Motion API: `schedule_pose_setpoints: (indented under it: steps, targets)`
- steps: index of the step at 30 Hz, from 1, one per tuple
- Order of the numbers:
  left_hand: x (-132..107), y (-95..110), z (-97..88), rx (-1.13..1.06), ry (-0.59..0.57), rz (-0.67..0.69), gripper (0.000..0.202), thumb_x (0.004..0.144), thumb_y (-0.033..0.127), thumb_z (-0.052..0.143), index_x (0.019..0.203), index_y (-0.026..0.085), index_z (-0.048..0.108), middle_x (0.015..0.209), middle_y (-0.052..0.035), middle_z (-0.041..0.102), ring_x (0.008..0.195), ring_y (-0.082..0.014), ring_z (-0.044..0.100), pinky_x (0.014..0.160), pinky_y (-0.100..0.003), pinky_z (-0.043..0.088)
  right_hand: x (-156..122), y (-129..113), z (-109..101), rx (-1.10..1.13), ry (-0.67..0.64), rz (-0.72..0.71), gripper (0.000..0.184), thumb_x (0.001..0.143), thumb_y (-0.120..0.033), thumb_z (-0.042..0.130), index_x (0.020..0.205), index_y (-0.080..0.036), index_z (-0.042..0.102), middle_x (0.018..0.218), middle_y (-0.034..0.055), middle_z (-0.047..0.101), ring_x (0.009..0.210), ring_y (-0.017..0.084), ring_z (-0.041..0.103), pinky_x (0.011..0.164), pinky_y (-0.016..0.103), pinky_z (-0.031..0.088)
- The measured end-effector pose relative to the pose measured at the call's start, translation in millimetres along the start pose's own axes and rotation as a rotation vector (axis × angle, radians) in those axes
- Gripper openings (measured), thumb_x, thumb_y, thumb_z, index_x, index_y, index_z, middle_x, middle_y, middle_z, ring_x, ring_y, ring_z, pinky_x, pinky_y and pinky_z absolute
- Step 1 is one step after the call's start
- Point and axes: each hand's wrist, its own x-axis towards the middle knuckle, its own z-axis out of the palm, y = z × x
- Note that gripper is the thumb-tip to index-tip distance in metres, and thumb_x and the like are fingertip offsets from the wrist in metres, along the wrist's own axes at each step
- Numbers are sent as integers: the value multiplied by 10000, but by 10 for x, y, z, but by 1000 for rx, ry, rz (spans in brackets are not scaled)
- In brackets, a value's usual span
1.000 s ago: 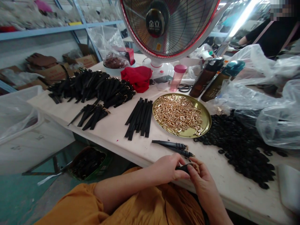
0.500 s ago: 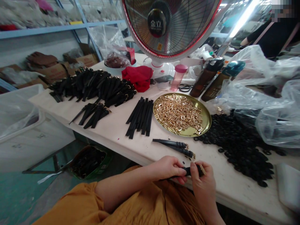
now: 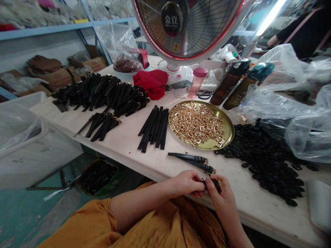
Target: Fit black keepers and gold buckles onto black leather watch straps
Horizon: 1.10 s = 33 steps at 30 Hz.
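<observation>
My left hand (image 3: 187,183) and my right hand (image 3: 221,196) meet at the table's near edge, both pinched on one black strap (image 3: 211,182) with a gold buckle end. Two finished straps (image 3: 192,161) with gold buckles lie just beyond my fingers. A round gold tray (image 3: 229,129) full of gold buckles sits behind them. A row of plain black straps (image 3: 154,128) lies left of the tray. Black loops (image 3: 261,160) are heaped to the right.
A big pile of finished black straps (image 3: 103,93) and a smaller bunch (image 3: 102,124) lie at the left. A fan (image 3: 188,27), red cloth (image 3: 152,84), pink cup (image 3: 198,82), two bottles (image 3: 229,82) and clear plastic bags (image 3: 292,110) crowd the back. A white bin (image 3: 23,137) stands at left.
My hands have drawn closer together on the strap, and the right hand's fingers now cover its buckle end. The view has shifted slightly.
</observation>
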Motion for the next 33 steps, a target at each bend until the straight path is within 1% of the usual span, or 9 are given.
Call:
schedule_pose_setpoints:
  steps: [2, 4, 8, 13, 16, 19, 27, 30, 33]
  targets:
    - [-26, 49, -51, 95, -54, 18, 67, 690, 188, 536, 725, 131, 540, 547, 50, 537, 491, -63, 502, 537, -195, 416, -6, 0, -81, 67, -144, 47, 305, 726, -485, 568, 851, -217, 490, 569, -37, 505, 536, 160, 488, 540, 291, 393]
    - [-70, 102, -101, 137, -141, 34, 72, 720, 180, 501, 748, 133, 547, 594, 43, 558, 519, -64, 526, 544, -191, 412, -20, -4, -140, 78, -195, 79, 293, 730, -474, 576, 855, -221, 497, 555, -41, 514, 542, 161, 497, 557, 292, 397]
    - [-130, 148, -179, 116, -240, 29, 151, 752, 169, 457, 847, 138, 571, 748, 16, 614, 604, -61, 566, 540, -169, 385, -63, -20, -128, 63, -85, 57, 271, 739, -465, 567, 845, -224, 502, 637, -23, 551, 589, 162, 510, 595, 302, 403]
    - [-94, -2, -190, -32, -192, 10, 177, 715, 268, 575, 795, 112, 600, 694, 0, 619, 636, -83, 576, 603, -196, 415, -79, -31, -49, 19, -54, -26, 248, 726, -454, 565, 801, -223, 515, 635, -15, 535, 592, 169, 507, 577, 303, 403]
    - [-85, -62, -148, -81, -130, 0, 199, 690, 286, 611, 780, 109, 604, 644, 1, 616, 605, -90, 571, 612, -215, 428, -73, -44, -96, -72, -99, -142, 207, 741, -434, 535, 762, -229, 513, 630, -11, 524, 578, 164, 486, 549, 294, 398]
    - [-98, -46, -109, -55, -101, 5, 176, 694, 262, 600, 796, 118, 600, 606, 14, 609, 580, -93, 570, 612, -224, 435, -78, -53, -177, -152, -185, -201, 183, 772, -414, 492, 759, -232, 508, 624, -8, 526, 568, 164, 488, 531, 291, 400]
    - [-137, -36, -99, 165, -107, 41, 153, 700, 238, 546, 785, 123, 600, 584, 30, 581, 572, -101, 567, 567, -200, 415, -89, -18, -246, -336, -376, -198, 163, 805, -390, 447, 779, -236, 495, 647, 0, 568, 578, 174, 525, 547, 303, 402]
    - [-156, -19, -127, 178, -146, 76, 174, 698, 197, 529, 840, 132, 606, 619, 34, 597, 597, -93, 570, 582, -190, 415, -68, -20, -252, -298, -341, -204, 155, 805, -383, 448, 774, -239, 494, 633, -8, 549, 582, 172, 512, 546, 298, 396]
    - [-141, -13, -138, 139, -171, 42, 199, 703, 157, 503, 873, 129, 603, 607, 36, 596, 573, -81, 562, 591, -189, 420, -50, -16, -264, -225, -311, -210, 156, 798, -385, 469, 766, -236, 500, 625, -15, 525, 577, 164, 484, 540, 290, 388]
